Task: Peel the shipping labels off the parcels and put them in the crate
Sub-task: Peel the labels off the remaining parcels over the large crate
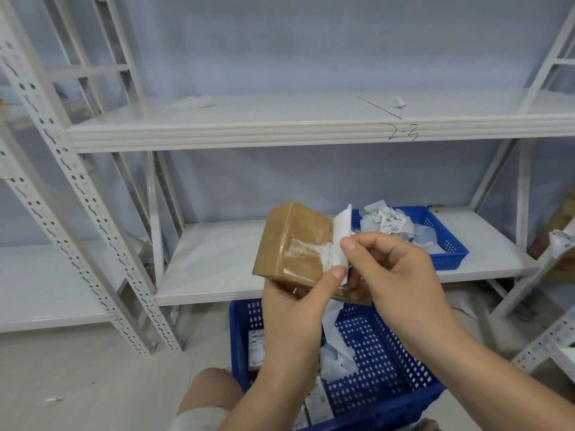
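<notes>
A brown taped parcel point(295, 241) is held up in front of the lower shelf. My left hand point(295, 303) grips it from below, thumb lying on its front face. A white shipping label point(342, 237) is half peeled off the parcel's right side and stands up from it. My right hand point(395, 272) pinches the loose edge of that label between thumb and fingers. Below my hands stands a blue perforated crate point(382, 362) on the floor, with white paper and several labelled parcels inside.
A smaller blue basket point(448, 241) full of crumpled peeled labels sits on the lower white shelf point(217, 269). White metal shelving uprights point(77, 213) stand at left and right. The upper shelf point(280, 119) holds scraps of paper. My knee point(205, 396) is beside the crate.
</notes>
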